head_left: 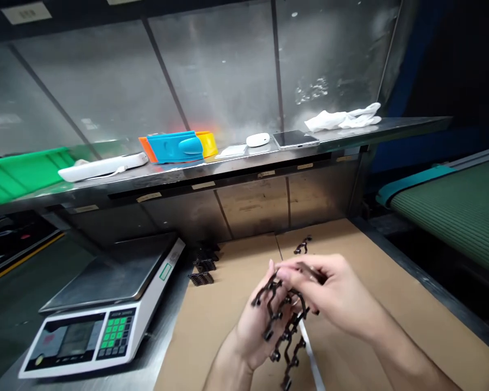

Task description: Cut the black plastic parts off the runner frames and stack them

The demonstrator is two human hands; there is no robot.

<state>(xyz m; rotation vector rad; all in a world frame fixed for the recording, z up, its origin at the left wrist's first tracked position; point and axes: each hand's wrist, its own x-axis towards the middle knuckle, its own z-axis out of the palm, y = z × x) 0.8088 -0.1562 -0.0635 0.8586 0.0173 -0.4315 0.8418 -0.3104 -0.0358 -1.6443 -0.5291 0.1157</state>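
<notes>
Handling dark jagged pieces, left hand and right hand grip them with fingers; the next move likely wants steadiness.

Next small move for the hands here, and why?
I'd probably cup the left hand more snugly under the black parts before easing the right hand's grip: several parts jut out past the left palm, and the right fingers seem to pinch only the upper end.

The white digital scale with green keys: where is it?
In the head view, the white digital scale stands at lower left, beside the flat brown cardboard sheet.
</notes>
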